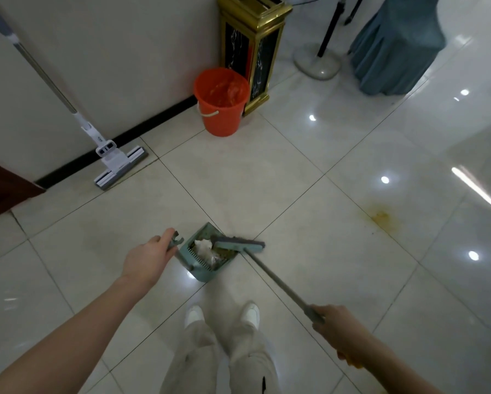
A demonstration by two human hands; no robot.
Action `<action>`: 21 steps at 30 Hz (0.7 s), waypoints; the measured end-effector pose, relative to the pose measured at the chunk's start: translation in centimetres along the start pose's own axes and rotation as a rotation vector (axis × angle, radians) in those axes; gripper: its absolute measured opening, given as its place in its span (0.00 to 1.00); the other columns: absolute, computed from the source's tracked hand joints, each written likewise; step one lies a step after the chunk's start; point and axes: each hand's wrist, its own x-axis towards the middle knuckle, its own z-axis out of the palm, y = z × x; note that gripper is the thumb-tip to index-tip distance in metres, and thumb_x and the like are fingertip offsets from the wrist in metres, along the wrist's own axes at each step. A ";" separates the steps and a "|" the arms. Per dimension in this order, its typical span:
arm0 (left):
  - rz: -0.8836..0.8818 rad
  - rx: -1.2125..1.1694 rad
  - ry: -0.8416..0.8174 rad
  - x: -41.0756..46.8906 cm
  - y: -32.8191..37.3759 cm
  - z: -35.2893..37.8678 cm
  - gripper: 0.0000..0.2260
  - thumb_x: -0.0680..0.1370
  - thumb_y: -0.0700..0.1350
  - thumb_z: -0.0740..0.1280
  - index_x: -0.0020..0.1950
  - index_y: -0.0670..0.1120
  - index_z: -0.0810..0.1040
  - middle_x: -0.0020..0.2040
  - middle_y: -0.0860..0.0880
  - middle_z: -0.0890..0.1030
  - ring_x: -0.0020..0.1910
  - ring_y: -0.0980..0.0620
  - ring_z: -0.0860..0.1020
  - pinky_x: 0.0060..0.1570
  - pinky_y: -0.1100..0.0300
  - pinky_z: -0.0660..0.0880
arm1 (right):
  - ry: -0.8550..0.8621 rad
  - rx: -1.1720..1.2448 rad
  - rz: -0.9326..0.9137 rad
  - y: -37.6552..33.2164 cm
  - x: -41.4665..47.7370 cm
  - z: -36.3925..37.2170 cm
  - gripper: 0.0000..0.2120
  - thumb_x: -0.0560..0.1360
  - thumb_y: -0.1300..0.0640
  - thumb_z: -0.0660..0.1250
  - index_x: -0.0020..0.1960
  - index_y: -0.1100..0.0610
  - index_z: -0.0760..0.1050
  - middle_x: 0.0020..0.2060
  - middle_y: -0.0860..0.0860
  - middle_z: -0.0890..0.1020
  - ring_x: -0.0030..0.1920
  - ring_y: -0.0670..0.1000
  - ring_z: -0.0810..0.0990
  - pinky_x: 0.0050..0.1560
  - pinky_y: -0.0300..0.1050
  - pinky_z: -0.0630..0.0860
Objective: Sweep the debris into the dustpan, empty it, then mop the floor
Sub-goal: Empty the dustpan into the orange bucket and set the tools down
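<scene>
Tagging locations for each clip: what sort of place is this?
Probably a hotel or banquet-hall lobby: glossy tiled floor, an ornate gold bin, and what looks like a teal cloth-draped chair.

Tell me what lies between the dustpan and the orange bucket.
Only bare floor tile crossed by grout lines separates the dustpan from the bucket; the head view shows this.

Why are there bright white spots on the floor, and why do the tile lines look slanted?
Head view: the white spots are glare, probably overhead lamps mirrored in the glossy floor. Head view again: the wide-angle lens splays the tile lines and stretches the edges; the dustpan and broom at centre look fairly sharp.
</scene>
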 end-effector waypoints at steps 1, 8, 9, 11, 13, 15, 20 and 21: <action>-0.001 -0.004 -0.003 -0.1 -0.1 -0.1 0.15 0.80 0.54 0.60 0.64 0.51 0.67 0.47 0.47 0.80 0.39 0.41 0.81 0.31 0.56 0.70 | 0.002 0.037 0.008 0.0 -0.3 -0.4 0.16 0.82 0.54 0.59 0.69 0.50 0.70 0.44 0.52 0.79 0.30 0.48 0.79 0.35 0.44 0.84; 0.000 -0.058 0.034 -0.3 -2.3 -2.6 0.14 0.80 0.53 0.60 0.63 0.51 0.67 0.45 0.47 0.80 0.38 0.42 0.80 0.32 0.54 0.74 | 0.106 0.206 0.048 -2.3 -2.2 -2.1 0.17 0.82 0.56 0.60 0.71 0.54 0.69 0.37 0.53 0.78 0.27 0.47 0.76 0.27 0.37 0.77; 0.004 -0.062 0.041 -0.1 -2.7 -3.4 0.14 0.80 0.53 0.61 0.63 0.51 0.67 0.45 0.47 0.80 0.38 0.43 0.80 0.33 0.53 0.76 | 0.123 0.217 0.053 -2.9 -2.2 -2.5 0.18 0.82 0.56 0.60 0.71 0.54 0.69 0.36 0.52 0.78 0.27 0.47 0.76 0.28 0.38 0.78; 0.013 -0.066 0.068 0.4 -3.8 -5.2 0.14 0.80 0.53 0.61 0.63 0.51 0.68 0.47 0.47 0.81 0.39 0.43 0.80 0.35 0.52 0.76 | 0.153 0.245 0.059 -3.9 -2.2 -3.0 0.18 0.82 0.56 0.60 0.72 0.54 0.69 0.35 0.52 0.78 0.27 0.47 0.76 0.27 0.38 0.77; 0.025 -0.069 0.106 0.9 -4.9 -6.8 0.14 0.79 0.53 0.62 0.63 0.51 0.68 0.47 0.47 0.81 0.40 0.44 0.80 0.34 0.54 0.75 | 0.173 0.268 0.057 -4.9 -2.2 -3.6 0.19 0.82 0.56 0.60 0.72 0.55 0.68 0.35 0.52 0.78 0.27 0.47 0.75 0.25 0.35 0.74; 0.034 -0.078 0.151 1.5 -6.0 -8.4 0.14 0.79 0.53 0.63 0.63 0.51 0.68 0.47 0.47 0.82 0.40 0.45 0.80 0.32 0.56 0.71 | 0.191 0.286 0.047 -5.8 -2.3 -4.2 0.20 0.82 0.55 0.60 0.72 0.55 0.68 0.35 0.53 0.78 0.27 0.47 0.74 0.23 0.34 0.72; 0.036 -0.146 0.234 3.6 -7.8 -12.6 0.15 0.77 0.52 0.67 0.60 0.53 0.69 0.47 0.45 0.82 0.42 0.41 0.81 0.34 0.52 0.76 | 0.216 0.322 0.015 -7.5 -1.2 -6.3 0.19 0.82 0.56 0.60 0.72 0.56 0.68 0.32 0.56 0.77 0.22 0.48 0.73 0.21 0.37 0.71; 0.041 -0.157 0.252 4.0 -7.9 -13.5 0.15 0.76 0.52 0.68 0.59 0.53 0.68 0.46 0.44 0.82 0.42 0.40 0.81 0.35 0.50 0.77 | 0.225 0.321 0.003 -7.8 -0.9 -6.8 0.19 0.81 0.57 0.60 0.72 0.56 0.68 0.32 0.56 0.77 0.21 0.48 0.73 0.21 0.37 0.71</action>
